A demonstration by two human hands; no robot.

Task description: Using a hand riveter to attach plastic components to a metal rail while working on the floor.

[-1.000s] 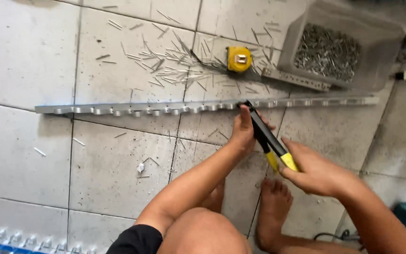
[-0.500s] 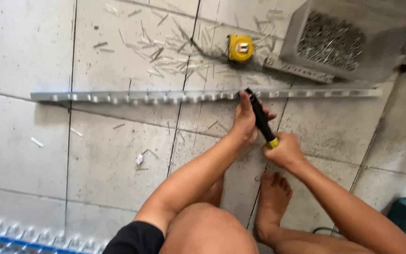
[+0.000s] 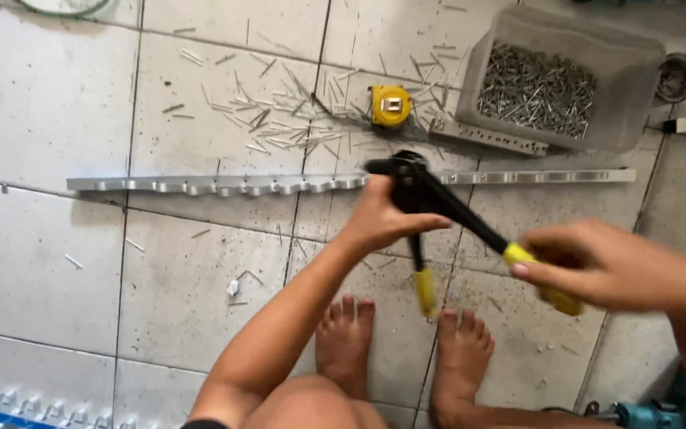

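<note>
Our left hand (image 3: 383, 218) is wrapped around the black body of the hand riveter (image 3: 422, 195) just below its head, fingers curled over it and holding it firmly, while our right hand (image 3: 605, 266) is closed on the outer of the tool's two long handles, gripping the yellow sleeve at its end; that hand is blurred, so we cannot tell exactly how the fingers lie. The riveter's handles stand spread apart: one runs out to the right into our right hand, the other hangs down toward us with its yellow grip (image 3: 425, 291) free, above our bare feet (image 3: 402, 349). The tool's head sits at the long aluminium rail (image 3: 216, 185), which lies across the tiled floor (image 3: 49, 103) from left to right, its near edge cut in a row of rounded notches; whether the nose touches the rail we cannot tell. Just beyond the rail, close to the riveter's head, lies a yellow tape measure (image 3: 391, 106), and around it a loose scatter of spent rivet pins (image 3: 279, 131) spreads over the tiles. To the right of the tape measure stands a clear plastic box (image 3: 565, 48) full of rivets, with a short perforated metal strip (image 3: 490, 137) lying against its near side. At the lower left edge another notched rail (image 3: 33, 393) shows in part, and at the lower right corner a teal tool (image 3: 645, 413) is only partly in view.
</note>
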